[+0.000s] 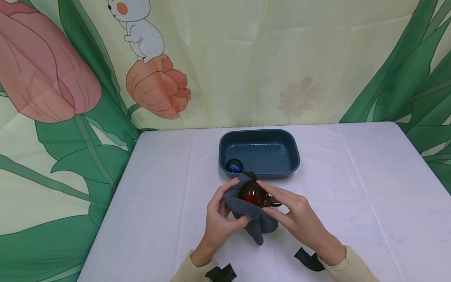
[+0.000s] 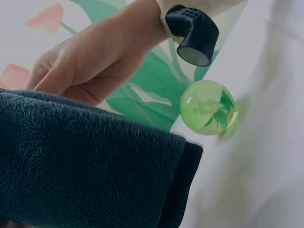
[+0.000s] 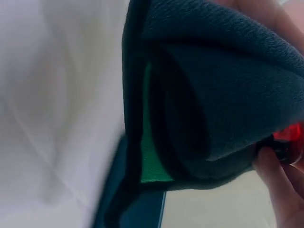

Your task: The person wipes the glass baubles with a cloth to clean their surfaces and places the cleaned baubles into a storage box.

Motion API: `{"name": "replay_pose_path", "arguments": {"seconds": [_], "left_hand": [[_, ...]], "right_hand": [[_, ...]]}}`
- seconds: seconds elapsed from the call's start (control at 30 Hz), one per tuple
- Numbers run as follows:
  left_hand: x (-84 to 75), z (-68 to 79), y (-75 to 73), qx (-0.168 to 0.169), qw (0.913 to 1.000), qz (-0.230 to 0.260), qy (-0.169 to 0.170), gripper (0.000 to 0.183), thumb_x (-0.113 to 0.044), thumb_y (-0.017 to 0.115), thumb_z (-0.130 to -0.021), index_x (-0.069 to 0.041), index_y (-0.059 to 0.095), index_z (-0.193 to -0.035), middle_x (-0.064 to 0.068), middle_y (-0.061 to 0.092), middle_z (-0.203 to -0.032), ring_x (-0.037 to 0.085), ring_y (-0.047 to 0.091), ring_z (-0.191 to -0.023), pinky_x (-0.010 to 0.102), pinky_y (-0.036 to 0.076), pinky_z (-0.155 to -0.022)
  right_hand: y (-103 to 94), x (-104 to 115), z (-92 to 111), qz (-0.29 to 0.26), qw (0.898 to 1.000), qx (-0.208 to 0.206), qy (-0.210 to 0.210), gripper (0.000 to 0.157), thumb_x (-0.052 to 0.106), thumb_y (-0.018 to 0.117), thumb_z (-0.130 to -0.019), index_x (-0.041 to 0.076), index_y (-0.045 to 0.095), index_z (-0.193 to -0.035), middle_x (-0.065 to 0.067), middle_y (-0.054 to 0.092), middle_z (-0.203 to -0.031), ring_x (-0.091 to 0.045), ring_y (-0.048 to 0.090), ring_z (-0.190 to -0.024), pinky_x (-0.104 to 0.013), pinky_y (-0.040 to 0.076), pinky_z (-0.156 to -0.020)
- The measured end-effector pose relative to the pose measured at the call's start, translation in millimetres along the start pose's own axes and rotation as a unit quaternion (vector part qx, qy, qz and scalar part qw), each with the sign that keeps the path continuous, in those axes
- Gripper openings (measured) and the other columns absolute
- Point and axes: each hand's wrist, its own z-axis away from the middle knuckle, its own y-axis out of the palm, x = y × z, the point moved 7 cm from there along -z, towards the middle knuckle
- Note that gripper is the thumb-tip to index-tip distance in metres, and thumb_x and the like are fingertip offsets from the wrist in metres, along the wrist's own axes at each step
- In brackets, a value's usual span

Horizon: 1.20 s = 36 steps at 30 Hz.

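Observation:
In the head view, a dark blue-grey cloth (image 1: pixel 258 223) is wrapped partly around a glossy dark red round object (image 1: pixel 254 194) with dark pieces sticking out at its top and right. My left hand (image 1: pixel 225 219) grips the cloth from the left, thumb in front and fingers behind. From the right, my right hand (image 1: pixel 296 209) holds the red object between thumb and fingers, against the cloth. The cloth (image 3: pixel 228 85) fills much of the right wrist view, with a strip of red at the right edge and a green patch inside a fold.
A blue rectangular dish (image 1: pixel 262 172) stands just beyond my hands, with a shiny blue ball (image 1: pixel 234 165) in its near left corner. The left wrist view shows a see-through green ball (image 2: pixel 209 108). A white cloth covers the table (image 1: pixel 158 188); a printed curtain (image 1: pixel 225 70) hangs behind.

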Motion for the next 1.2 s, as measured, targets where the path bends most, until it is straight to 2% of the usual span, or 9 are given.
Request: {"name": "replay_pose_path", "arguments": {"seconds": [0.1,0.23,0.5,0.6,0.73,0.77,0.9,1.03,1.2], "left_hand": [[0.6,-0.4,-0.3,-0.003,1.0,-0.003,-0.002,0.066,0.005,0.075,-0.08,0.007,0.045,-0.139,0.029,0.05,-0.138,0.023,0.056,-0.128,0.034,0.047,-0.105],[1.5,-0.5,-1.8,-0.009,0.9999,0.004,-0.005,0.065,0.009,0.074,-0.079,0.008,0.046,-0.137,0.03,0.05,-0.138,0.023,0.057,-0.128,0.034,0.047,-0.105],[0.8,-3.7,-5.6,-0.019,0.9997,0.015,-0.005,0.065,0.01,0.072,-0.077,0.007,0.048,-0.137,0.029,0.054,-0.133,0.023,0.061,-0.121,0.035,0.051,-0.101],[0.9,-3.8,-5.9,-0.019,0.9997,0.017,-0.005,0.066,0.011,0.072,-0.075,0.008,0.048,-0.137,0.029,0.054,-0.132,0.022,0.061,-0.121,0.034,0.051,-0.101],[0.9,-3.0,-6.0,-0.018,0.9996,0.021,-0.005,0.067,0.014,0.071,-0.074,0.009,0.048,-0.137,0.031,0.053,-0.132,0.022,0.061,-0.122,0.033,0.051,-0.102],[1.0,-2.7,-5.9,-0.018,0.9996,0.022,-0.006,0.067,0.014,0.071,-0.073,0.009,0.048,-0.137,0.031,0.053,-0.132,0.022,0.06,-0.122,0.033,0.051,-0.102],[1.6,-2.1,-5.8,-0.016,0.9995,0.025,-0.01,0.067,0.013,0.071,-0.074,0.009,0.048,-0.137,0.031,0.053,-0.133,0.022,0.06,-0.122,0.034,0.05,-0.103],[2.5,-1.7,-6.6,-0.012,0.9994,0.029,-0.013,0.064,0.009,0.073,-0.077,0.01,0.048,-0.136,0.028,0.054,-0.133,0.021,0.061,-0.121,0.033,0.051,-0.102],[2.7,-2.1,-7.9,0.008,0.9993,0.035,-0.011,0.062,0.0,0.076,-0.083,0.011,0.046,-0.136,0.026,0.053,-0.136,0.02,0.06,-0.123,0.033,0.05,-0.103]], "right_hand": [[1.5,-4,1,-0.003,1.0,0.012,0.025,0.073,-0.002,0.08,-0.077,0.011,0.053,-0.144,-0.009,0.063,-0.136,-0.02,0.068,-0.109,-0.024,0.058,-0.086],[3.5,-4,0,0.005,0.999,0.04,0.02,0.079,-0.001,0.081,-0.077,0.012,0.047,-0.148,-0.009,0.058,-0.141,-0.022,0.066,-0.114,-0.03,0.059,-0.086],[6.2,6,-2,0.128,0.987,0.06,-0.073,0.099,0.0,0.089,-0.067,0.009,0.04,-0.152,-0.008,0.041,-0.156,-0.023,0.046,-0.138,-0.023,0.046,-0.104],[9.0,12,-1,0.144,0.98,0.054,-0.124,0.08,0.005,0.082,-0.08,0.008,0.043,-0.15,-0.01,0.039,-0.157,-0.023,0.041,-0.142,-0.023,0.044,-0.106],[11.2,19,-1,0.129,0.977,0.045,-0.164,0.045,0.023,0.048,-0.104,0.008,0.048,-0.147,-0.011,0.043,-0.154,-0.023,0.04,-0.143,-0.021,0.035,-0.113],[11.2,20,-1,0.124,0.977,0.041,-0.168,0.045,0.027,0.039,-0.106,0.008,0.049,-0.146,-0.011,0.044,-0.154,-0.023,0.041,-0.143,-0.02,0.033,-0.114],[9.9,24,-2,0.113,0.977,0.025,-0.181,0.045,0.028,0.037,-0.107,0.007,0.052,-0.143,-0.012,0.048,-0.151,-0.022,0.044,-0.14,-0.02,0.033,-0.114],[8.4,21,-3,0.105,0.98,0.025,-0.164,0.045,0.029,0.038,-0.106,0.007,0.054,-0.142,-0.011,0.05,-0.149,-0.022,0.049,-0.136,-0.019,0.037,-0.111],[6.2,7,-4,0.044,0.997,0.05,-0.043,0.054,0.031,0.058,-0.098,0.013,0.048,-0.147,-0.005,0.05,-0.15,-0.021,0.052,-0.134,-0.017,0.044,-0.104]]}}
